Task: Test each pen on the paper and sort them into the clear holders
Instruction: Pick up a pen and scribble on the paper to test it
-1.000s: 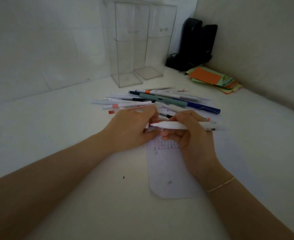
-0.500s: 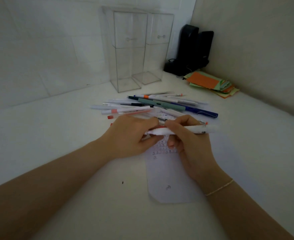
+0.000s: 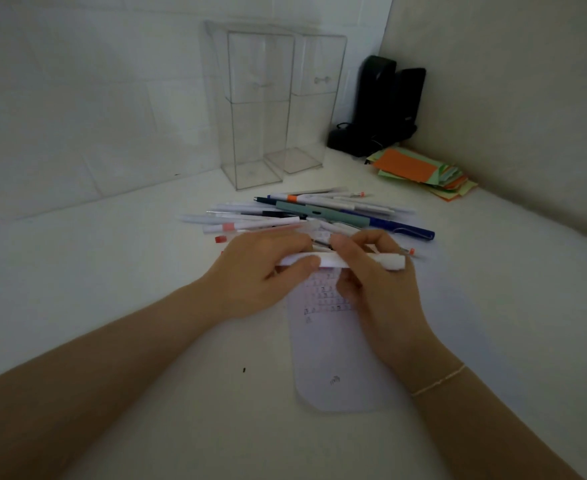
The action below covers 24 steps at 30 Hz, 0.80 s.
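A white pen (image 3: 385,261) lies crosswise between both hands, just above the paper (image 3: 333,344). My left hand (image 3: 257,275) pinches its left end, thumb on top. My right hand (image 3: 375,282) grips its middle, fingers curled round the barrel. The paper bears rows of small test marks, partly hidden under my right hand. A pile of several pens (image 3: 323,213) lies just beyond the hands. Two tall clear holders (image 3: 257,109) stand side by side at the back by the wall, with nothing visible inside.
A stack of orange and green paper notes (image 3: 420,171) lies at the back right. Black devices (image 3: 382,105) stand in the corner behind it. Walls close in at the left, back and right. A loose red cap (image 3: 220,239) lies left of the pen pile.
My left hand has closed onto the left end of the white pen, covering its tip end. The view has tilted slightly; the pen stays level between both hands.
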Motion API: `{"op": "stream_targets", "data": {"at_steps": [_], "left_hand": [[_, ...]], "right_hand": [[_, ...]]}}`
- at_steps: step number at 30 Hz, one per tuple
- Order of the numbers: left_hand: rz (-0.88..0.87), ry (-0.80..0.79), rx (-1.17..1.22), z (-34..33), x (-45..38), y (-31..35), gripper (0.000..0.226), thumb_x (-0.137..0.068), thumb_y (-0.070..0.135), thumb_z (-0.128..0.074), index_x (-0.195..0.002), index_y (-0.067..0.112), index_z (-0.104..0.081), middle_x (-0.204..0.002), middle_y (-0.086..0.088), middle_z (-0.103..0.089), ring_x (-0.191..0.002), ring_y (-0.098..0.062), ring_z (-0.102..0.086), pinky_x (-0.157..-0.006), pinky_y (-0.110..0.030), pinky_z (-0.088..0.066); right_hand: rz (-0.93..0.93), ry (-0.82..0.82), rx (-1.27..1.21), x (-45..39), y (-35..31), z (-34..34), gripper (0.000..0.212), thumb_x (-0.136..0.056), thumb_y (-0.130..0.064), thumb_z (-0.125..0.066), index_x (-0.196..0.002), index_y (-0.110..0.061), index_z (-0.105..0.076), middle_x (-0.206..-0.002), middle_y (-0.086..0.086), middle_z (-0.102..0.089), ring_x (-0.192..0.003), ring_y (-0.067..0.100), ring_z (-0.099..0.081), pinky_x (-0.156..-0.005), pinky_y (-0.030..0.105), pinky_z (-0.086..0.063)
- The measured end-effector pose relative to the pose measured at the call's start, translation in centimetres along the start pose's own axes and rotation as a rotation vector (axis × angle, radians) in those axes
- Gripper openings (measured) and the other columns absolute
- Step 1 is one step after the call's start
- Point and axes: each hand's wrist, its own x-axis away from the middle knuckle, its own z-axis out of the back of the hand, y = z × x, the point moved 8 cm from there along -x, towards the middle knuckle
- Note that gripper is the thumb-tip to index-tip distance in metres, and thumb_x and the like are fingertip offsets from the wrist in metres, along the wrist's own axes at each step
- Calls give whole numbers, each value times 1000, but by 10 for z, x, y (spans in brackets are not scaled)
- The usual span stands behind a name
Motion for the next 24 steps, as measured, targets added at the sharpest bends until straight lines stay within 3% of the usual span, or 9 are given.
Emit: {"op": "stream_targets", "data": {"at_steps": [2, 4, 8, 10, 13, 17, 19, 21, 24], "left_hand": [[100, 17, -2, -1, -1, -5, 33, -91, 43, -34, -63, 30, -45, -57, 8, -46, -53, -10, -46, -50, -20, -33], [176, 22, -7, -5, 0, -7, 38, -93, 44, -33, -58, 32, -42, -52, 7, -45, -52, -12, -47, -48, -20, -34], [347, 86, 63, -8, 5, -12, 50, -97, 37, -39, -51, 23, -51, -45, 5, -46, -46, -8, -47, -50, -13, -34], [418, 114, 86, -10, 8, -15, 52, -96, 37, -40, -51, 15, -54, -45, 2, -47, -44, -8, -46, -50, -13, -34], [474, 161, 138, -9, 11, -17, 51, -97, 32, -42, -47, 21, -47, -42, 4, -44, -39, -8, -42, -46, -14, -33], [479, 201, 157, -4, 11, -15, 48, -97, 28, -43, -51, 20, -54, -44, 2, -48, -43, -10, -47, -46, -16, -36], [451, 179, 118, -6, 9, -15, 43, -98, 26, -43, -64, 12, -65, -53, -4, -59, -48, -12, -53, -49, -13, -38], [371, 181, 55, -4, 7, -13, 32, -98, 19, -46, -82, 6, -71, -64, -7, -66, -55, -10, -55, -55, -12, -39], [282, 175, -73, 0, 1, 3, 15, -88, 8, -58, -86, -2, -68, -66, -14, -67, -74, -12, -48, -63, -22, -33]], "right_hand": [[0, 145, -84, 1, -6, 11, 24, -80, -30, -67, -73, -11, -54, -45, 0, -48, -37, 12, -38, -36, 19, -32], [68, 245, -7, 3, -14, 18, 25, -88, -26, -62, -69, -12, -55, -44, -1, -47, -36, 10, -38, -35, 18, -32], [225, 253, 274, 5, -24, 9, 26, -93, -22, -54, -70, -11, -54, -52, 2, -49, -43, 7, -44, -42, 17, -36], [257, 262, 294, 6, -27, 6, 26, -93, -22, -54, -69, -14, -52, -54, 5, -51, -47, 12, -46, -45, 20, -38], [243, 245, 265, 6, -28, 2, 26, -92, -20, -57, -68, -10, -50, -53, 9, -53, -41, 11, -49, -40, 16, -39], [196, 191, 276, 5, -28, -3, 25, -88, -23, -62, -75, -6, -51, -55, 10, -56, -37, 10, -52, -36, 19, -41], [160, 149, 253, 5, -26, -3, 26, -86, -25, -65, -80, -8, -48, -62, 12, -58, -42, 16, -56, -37, 23, -44], [109, 70, 179, 6, -24, -5, 22, -88, -21, -64, -84, -12, -45, -71, 12, -62, -48, 16, -61, -42, 23, -48], [16, -35, 61, 2, -31, 0, 17, -89, -8, -61, -88, -15, -45, -84, 24, -65, -48, 24, -62, -44, 32, -53]]}}
